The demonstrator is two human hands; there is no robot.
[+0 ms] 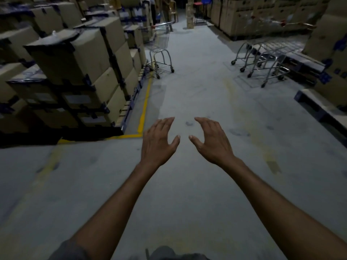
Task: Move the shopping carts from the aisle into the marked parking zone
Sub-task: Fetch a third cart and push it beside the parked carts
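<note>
- Left hand (pixel 159 141) and right hand (pixel 210 139) hover empty, fingers spread loosely, likely readied for a handle.
- One shopping cart (pixel 161 51) stands far ahead beside stacked boxes (pixel 75 59) (blurred); nested carts (pixel 262 59) wait right.

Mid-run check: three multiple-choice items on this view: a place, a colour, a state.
1. Where does the lone cart stand?
A. Held by the person
B. At left, beside the stacked boxes
C. On a pallet

2. What colour is the floor line by those boxes?
A. Yellow
B. Red
C. White

3. How are the left hand and right hand?
A. Both gripping a cart handle
B. One holding a box
C. Both open, empty

Answers: B, it stands on the floor beside the stacks; A, the stripe reads yellow; C, the fingers are spread, nothing held.
</note>
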